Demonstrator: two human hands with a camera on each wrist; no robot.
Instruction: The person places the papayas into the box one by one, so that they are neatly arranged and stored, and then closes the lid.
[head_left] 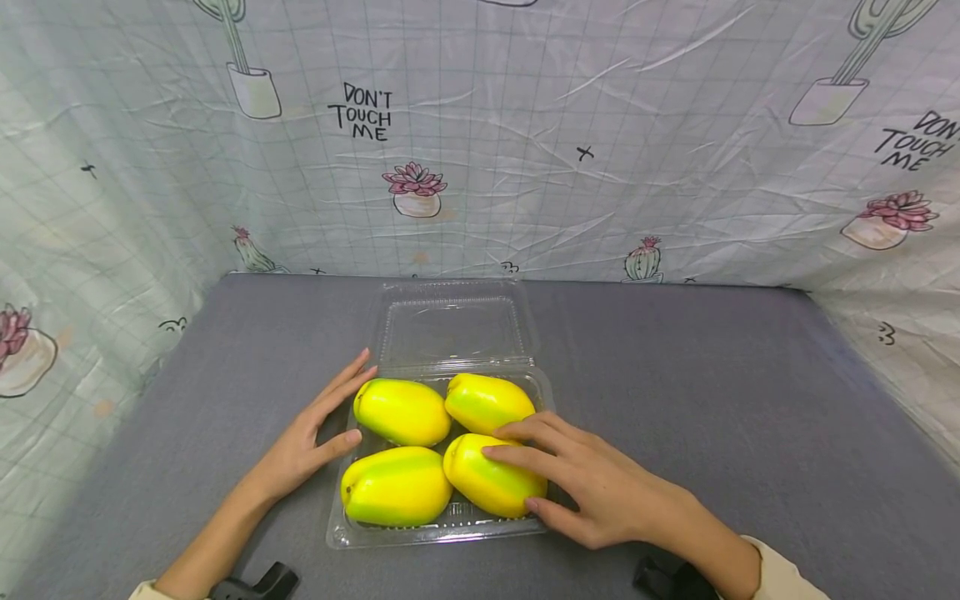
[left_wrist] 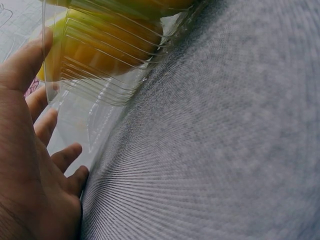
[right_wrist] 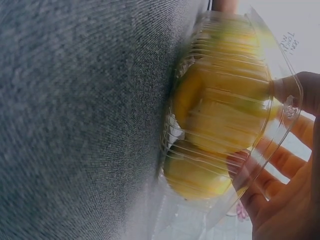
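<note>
Several yellow-green mangoes sit in a clear plastic clamshell container (head_left: 405, 537), whose lid (head_left: 453, 325) lies folded back behind it. My right hand (head_left: 592, 475) holds the front right mango (head_left: 491, 479), its thumb on the near side and fingers over the top. One of those fingers reaches the back right mango (head_left: 487, 402). My left hand (head_left: 307, 437) rests along the container's left rim with fingers fairly straight, beside the back left mango (head_left: 401, 412) and the front left mango (head_left: 397, 487). In the left wrist view, the left fingers (left_wrist: 37, 60) lie against the clear wall.
A grey cloth-covered table (head_left: 712, 400) extends around the container. Behind it and at both sides hangs a pale curtain (head_left: 495, 150) printed with cactus drawings and lettering. Black wrist devices (head_left: 262, 583) show at the bottom edge.
</note>
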